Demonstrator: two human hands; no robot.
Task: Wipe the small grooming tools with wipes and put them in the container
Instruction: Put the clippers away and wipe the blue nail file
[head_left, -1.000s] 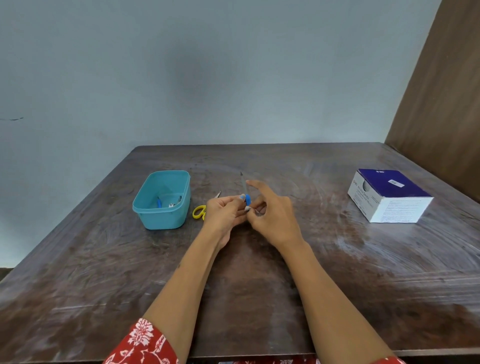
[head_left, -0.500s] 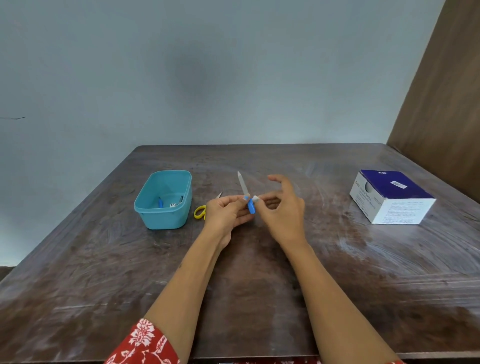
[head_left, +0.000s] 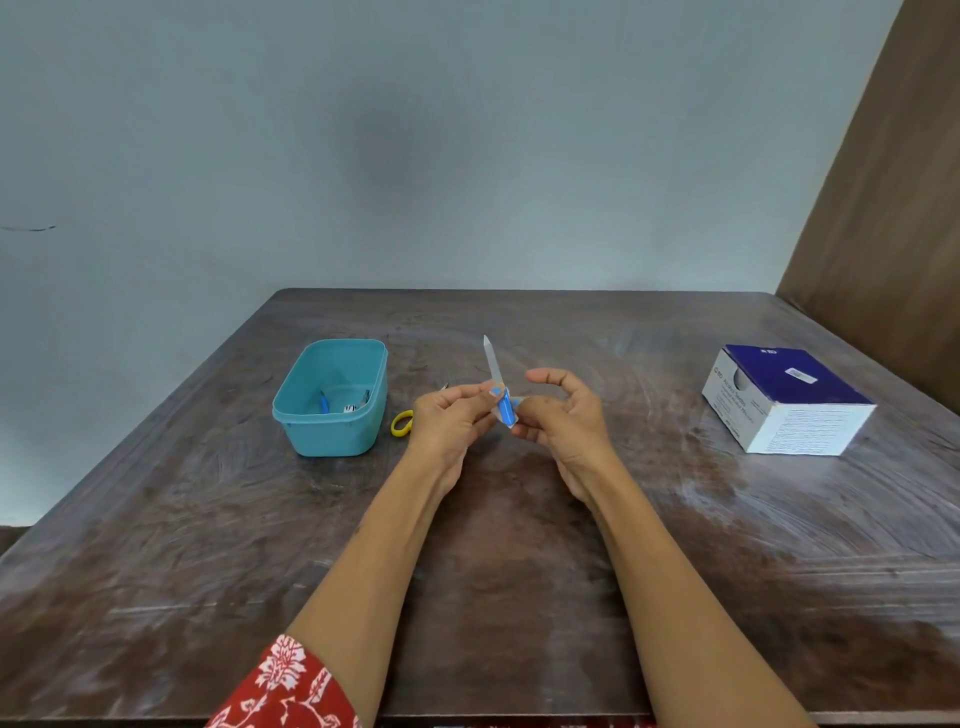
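Nail file (head_left: 497, 382), blue handle, metal tip up, held above table (head_left: 519, 571) centre. Left hand (head_left: 449, 421) grip pinches handle; right hand (head_left: 563, 415) grip pinches small wipe (head_left: 506, 420) against handle. Teal container (head_left: 332, 397) left, tools inside; yellow scissors (head_left: 401, 422) beside it. Wipe box (head_left: 787, 400) far right.

Teal container (head_left: 332, 415), blue-handled silver file (head_left: 498, 387), yellow scissor loop (head_left: 401, 423), navy/white box (head_left: 789, 402), red floral sleeve (head_left: 285, 686) btm left, dk brown table (head_left: 519, 597)

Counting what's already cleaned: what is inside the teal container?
Inside the container lie a blue-handled tool and a small metal tool, too small to identify. The near wall hides part of the floor.
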